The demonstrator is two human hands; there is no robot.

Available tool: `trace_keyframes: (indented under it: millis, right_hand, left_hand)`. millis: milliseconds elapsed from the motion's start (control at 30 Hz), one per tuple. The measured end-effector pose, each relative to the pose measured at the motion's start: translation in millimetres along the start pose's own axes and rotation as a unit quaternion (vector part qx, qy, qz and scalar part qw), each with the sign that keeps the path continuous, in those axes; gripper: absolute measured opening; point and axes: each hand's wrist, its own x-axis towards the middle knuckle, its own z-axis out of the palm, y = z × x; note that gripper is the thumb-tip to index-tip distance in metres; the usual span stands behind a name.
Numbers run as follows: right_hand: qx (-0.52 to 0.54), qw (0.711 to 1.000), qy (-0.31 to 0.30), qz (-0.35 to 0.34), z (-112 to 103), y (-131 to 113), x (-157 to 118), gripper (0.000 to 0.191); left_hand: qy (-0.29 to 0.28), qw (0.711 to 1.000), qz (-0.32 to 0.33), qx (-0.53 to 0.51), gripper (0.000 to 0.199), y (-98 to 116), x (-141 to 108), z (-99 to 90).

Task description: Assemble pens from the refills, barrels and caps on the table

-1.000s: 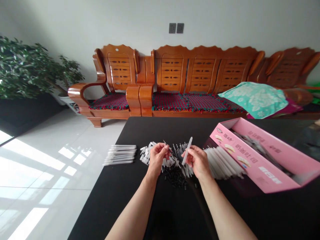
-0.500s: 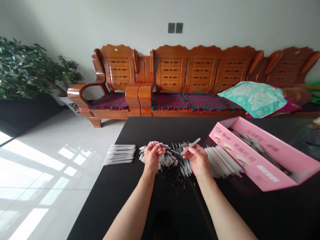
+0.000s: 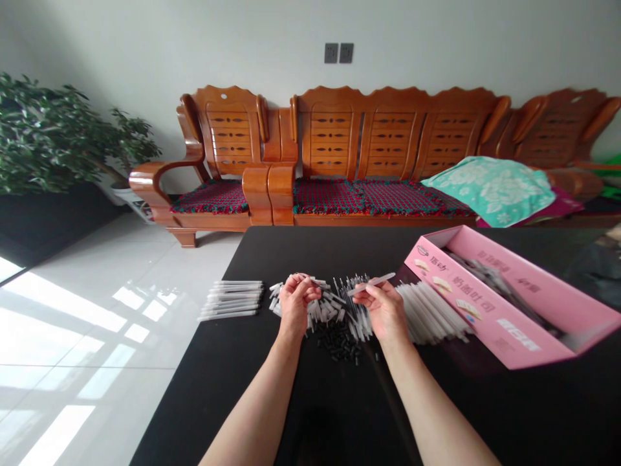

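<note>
My right hand (image 3: 388, 312) is closed in a pinch on a translucent white pen barrel (image 3: 383, 279), tilted with its far end up to the right. Across from it, my left hand (image 3: 295, 303) pinches a slim pen refill (image 3: 316, 282), mostly hidden by the fingers. The two hands are apart, above a heap of short white pen parts (image 3: 330, 312). Thin pen refills (image 3: 356, 317) with metal tips lie between the hands. Small black plugs (image 3: 337, 343) are piled nearer me. Several white barrels (image 3: 431, 315) lie in a row beside my right hand.
Finished-looking white pens (image 3: 233, 299) lie in a row at the table's left edge. A pink open box (image 3: 485, 310) holding grey slender pieces stands on the right of the black table (image 3: 272, 249). Behind is a wooden sofa (image 3: 334, 133) with a green pillow (image 3: 495, 191).
The barrel in my right hand has turned flatter, its far end swinging to the right and slightly down. My left hand has hardly moved.
</note>
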Motion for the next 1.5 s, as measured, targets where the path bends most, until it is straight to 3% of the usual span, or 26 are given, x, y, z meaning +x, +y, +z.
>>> trace_keyframes:
  millis: [133, 233, 333, 533, 767, 867, 1000, 1233, 1300, 1400, 1500]
  right_hand:
    - [-0.005, 1.0, -0.001, 0.002, 1, 0, 0, 0.02]
    - [-0.002, 1.0, -0.002, 0.004, 6, -2, -2, 0.02]
    - [0.009, 1.0, 0.011, -0.002, 10, -6, -2, 0.021]
    - [0.022, 0.999, 0.041, -0.004, 13, -13, -1, 0.024]
    - [0.002, 1.0, 0.011, 0.004, 12, -10, -3, 0.023]
    - [-0.012, 1.0, -0.012, 0.018, 10, -8, -3, 0.021]
    - [-0.03, 0.999, -0.025, 0.038, 9, -5, -4, 0.019]
    - [-0.028, 0.999, -0.016, 0.038, 10, -3, -5, 0.019]
    - [-0.027, 0.998, -0.021, 0.043, 11, -3, -6, 0.019]
    - [-0.033, 0.996, -0.049, 0.063, 17, -3, -11, 0.02]
    - [-0.049, 0.987, -0.111, 0.103, 26, -2, -20, 0.021]
  left_hand:
    - [-0.075, 0.996, -0.023, 0.051, 0.028, 0, -2, -0.8]
    - [-0.176, 0.975, -0.068, 0.116, 0.03, 2, -8, 1.3]
    - [-0.236, 0.953, -0.108, 0.156, 0.032, 2, -14, 4.1]
    - [-0.276, 0.933, -0.141, 0.182, 0.031, 3, -17, 6.1]
    - [-0.29, 0.927, -0.148, 0.185, 0.032, 6, -20, 6.6]
    - [-0.282, 0.93, -0.161, 0.172, 0.034, 3, -18, 5.3]
    - [-0.227, 0.947, -0.187, 0.126, 0.041, -1, -15, 3.9]
    - [-0.178, 0.949, -0.26, 0.028, 0.066, 3, -6, -0.8]
    - [-0.138, 0.961, -0.239, 0.015, 0.067, -1, -6, 1.7]
    - [-0.082, 0.984, -0.156, -0.002, 0.064, -10, -9, 10.7]
    - [-0.073, 0.995, -0.066, 0.008, 0.06, -14, -16, 20.3]
